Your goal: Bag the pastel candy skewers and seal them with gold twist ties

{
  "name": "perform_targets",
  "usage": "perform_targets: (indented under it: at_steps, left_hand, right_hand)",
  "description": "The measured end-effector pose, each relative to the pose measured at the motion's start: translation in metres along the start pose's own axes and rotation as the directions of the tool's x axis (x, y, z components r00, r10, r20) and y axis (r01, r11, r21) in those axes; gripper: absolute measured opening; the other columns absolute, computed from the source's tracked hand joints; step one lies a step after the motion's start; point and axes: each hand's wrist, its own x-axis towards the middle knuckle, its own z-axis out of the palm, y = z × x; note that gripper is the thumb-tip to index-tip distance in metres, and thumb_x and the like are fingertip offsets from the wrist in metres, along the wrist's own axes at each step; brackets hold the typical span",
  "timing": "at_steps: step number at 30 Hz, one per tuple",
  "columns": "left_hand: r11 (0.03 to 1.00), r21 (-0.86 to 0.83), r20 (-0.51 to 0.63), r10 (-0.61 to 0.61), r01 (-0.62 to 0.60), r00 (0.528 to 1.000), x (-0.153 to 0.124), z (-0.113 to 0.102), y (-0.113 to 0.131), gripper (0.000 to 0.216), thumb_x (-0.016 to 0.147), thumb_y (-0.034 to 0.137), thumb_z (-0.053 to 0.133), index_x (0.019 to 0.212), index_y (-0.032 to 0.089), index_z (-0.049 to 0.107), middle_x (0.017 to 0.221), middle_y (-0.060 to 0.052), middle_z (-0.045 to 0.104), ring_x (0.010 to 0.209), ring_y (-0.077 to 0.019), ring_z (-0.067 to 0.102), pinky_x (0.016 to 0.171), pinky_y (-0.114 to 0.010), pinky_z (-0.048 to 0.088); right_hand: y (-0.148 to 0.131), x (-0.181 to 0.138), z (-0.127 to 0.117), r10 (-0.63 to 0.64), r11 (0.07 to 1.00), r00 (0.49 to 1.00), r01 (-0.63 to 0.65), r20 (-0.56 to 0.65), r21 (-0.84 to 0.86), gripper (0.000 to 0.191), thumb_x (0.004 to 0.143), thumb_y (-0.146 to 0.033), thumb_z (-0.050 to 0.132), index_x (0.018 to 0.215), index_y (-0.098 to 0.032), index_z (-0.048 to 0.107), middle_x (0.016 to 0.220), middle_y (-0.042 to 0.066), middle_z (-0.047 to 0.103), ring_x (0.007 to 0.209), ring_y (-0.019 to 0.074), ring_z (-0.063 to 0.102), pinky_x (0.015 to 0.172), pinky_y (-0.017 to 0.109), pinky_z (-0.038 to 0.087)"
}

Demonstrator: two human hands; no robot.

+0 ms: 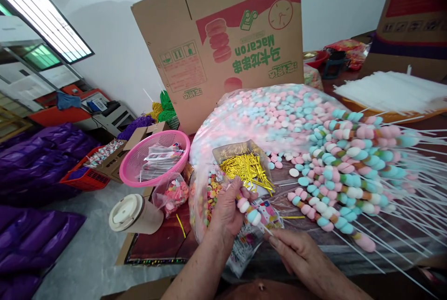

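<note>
My left hand (pixel 228 204) is closed around the upper end of a candy skewer (pixel 248 209) of pink, white and blue pieces. Its white stick runs down to my right hand (pixel 296 249), whose thumb and fingers pinch it below the candies. Under the skewer lie printed clear wrappers (pixel 244 249). Just beyond my left hand, gold twist ties (pixel 246 170) spill from an open bag. Ring-shaped gummies (pixel 213 193) in a plastic bag are beside that hand. On the right, many finished-looking candy skewers (pixel 349 174) are piled with their sticks pointing right.
A large clear bag of pastel candies (pixel 265 114) fills the middle, before a tall cardboard box (pixel 223 35). At left stand a pink basket (pixel 125 170) of wrappers, a lidded cup (pixel 139 216) and a small candy bag (pixel 174 193). White sticks (pixel 391 88) are heaped at back right.
</note>
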Motion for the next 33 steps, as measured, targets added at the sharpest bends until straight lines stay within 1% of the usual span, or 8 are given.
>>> perform_targets:
  at_steps: [7, 13, 19, 22, 24, 27, 30, 33]
  left_hand:
    - [0.994, -0.013, 0.028, -0.105, 0.105, 0.994, -0.011, -0.001, -0.027, 0.033, 0.071, 0.046, 0.065, 0.064, 0.015, 0.055, 0.055, -0.001, 0.062, 0.056, -0.0152, 0.061, 0.069, -0.031, 0.049]
    - [0.994, -0.080, 0.191, -0.052, 0.069, 0.980, 0.004, -0.021, 0.020, 0.049, 0.063, 0.047, 0.072, 0.098, 0.016, 0.059, 0.095, -0.009, 0.066, 0.081, -0.0218, 0.063, 0.075, -0.035, 0.048]
    - [0.995, -0.103, 0.162, -0.002, 0.019, 0.987, 0.008, -0.006, 0.022, 0.022, 0.076, 0.031, 0.064, 0.092, 0.016, 0.061, 0.047, 0.004, 0.054, 0.048, -0.0113, 0.055, 0.069, -0.033, 0.049]
    - [0.987, -0.158, 0.054, -0.025, 0.033, 0.998, 0.007, 0.002, 0.013, 0.021, 0.079, 0.036, 0.059, 0.078, 0.015, 0.059, 0.041, 0.006, 0.046, 0.039, -0.0077, 0.046, 0.059, -0.027, 0.049]
    - [0.983, -0.184, -0.049, -0.038, 0.028, 0.998, 0.007, 0.005, 0.010, 0.025, 0.079, 0.039, 0.059, 0.069, 0.015, 0.056, 0.040, 0.006, 0.044, 0.037, -0.0074, 0.044, 0.054, -0.025, 0.047]
    - [0.983, -0.181, -0.170, -0.037, 0.006, 0.985, 0.007, 0.006, 0.006, 0.032, 0.079, 0.044, 0.057, 0.065, 0.016, 0.052, 0.038, 0.006, 0.043, 0.036, -0.0086, 0.044, 0.050, -0.025, 0.047]
    - [0.985, -0.173, -0.201, -0.008, -0.027, 0.979, 0.006, 0.006, 0.002, 0.037, 0.078, 0.050, 0.054, 0.063, 0.017, 0.050, 0.040, 0.005, 0.044, 0.037, -0.0090, 0.045, 0.049, -0.024, 0.046]
    - [0.991, -0.130, -0.166, -0.038, 0.016, 0.985, 0.005, 0.005, 0.004, 0.041, 0.076, 0.054, 0.054, 0.063, 0.016, 0.050, 0.040, 0.005, 0.044, 0.037, -0.0091, 0.046, 0.049, -0.024, 0.047]
  right_hand:
    - [0.005, 0.011, 0.014, 0.214, 0.940, 0.976, -0.213, 0.025, 0.267, 0.050, 0.085, -0.059, 0.032, 0.057, -0.019, 0.042, 0.039, -0.006, 0.040, 0.042, 0.0096, 0.036, 0.051, 0.023, 0.031]
    - [0.009, 0.007, 0.002, 0.227, 0.910, 0.972, -0.235, 0.063, 0.340, 0.050, 0.081, -0.063, 0.038, 0.058, -0.019, 0.042, 0.037, -0.007, 0.036, 0.039, 0.0073, 0.029, 0.048, 0.022, 0.025]
    - [-0.001, 0.004, 0.006, 0.213, 0.870, 0.961, -0.268, 0.174, 0.414, 0.051, 0.079, -0.065, 0.038, 0.065, -0.017, 0.049, 0.033, -0.009, 0.033, 0.033, 0.0054, 0.021, 0.041, 0.020, 0.018]
    - [0.002, 0.004, 0.007, 0.110, 0.978, 0.994, -0.113, 0.025, 0.177, 0.048, 0.089, -0.052, 0.031, 0.065, -0.016, 0.054, 0.038, -0.005, 0.042, 0.036, 0.0076, 0.033, 0.042, 0.020, 0.026]
    - [0.010, 0.003, 0.006, -0.130, 0.977, 0.978, 0.098, -0.165, -0.192, 0.041, 0.092, -0.036, 0.030, 0.075, -0.015, 0.060, 0.051, 0.001, 0.056, 0.044, 0.0113, 0.047, 0.046, 0.022, 0.032]
    - [0.020, 0.001, 0.005, -0.524, 0.671, 0.810, 0.203, -0.264, -0.713, 0.031, 0.087, -0.013, 0.033, 0.098, -0.010, 0.062, 0.056, 0.004, 0.062, 0.046, 0.0151, 0.054, 0.046, 0.025, 0.034]
    - [0.023, 0.000, 0.006, -0.629, 0.483, 0.750, 0.171, -0.204, -0.859, 0.034, 0.079, -0.004, 0.034, 0.102, -0.007, 0.060, 0.048, 0.003, 0.058, 0.039, 0.0150, 0.052, 0.044, 0.027, 0.033]
    - [0.022, 0.000, 0.007, -0.616, 0.544, 0.771, 0.268, -0.162, -0.795, 0.032, 0.080, -0.005, 0.034, 0.100, -0.006, 0.059, 0.053, 0.004, 0.062, 0.044, 0.0152, 0.057, 0.044, 0.026, 0.037]
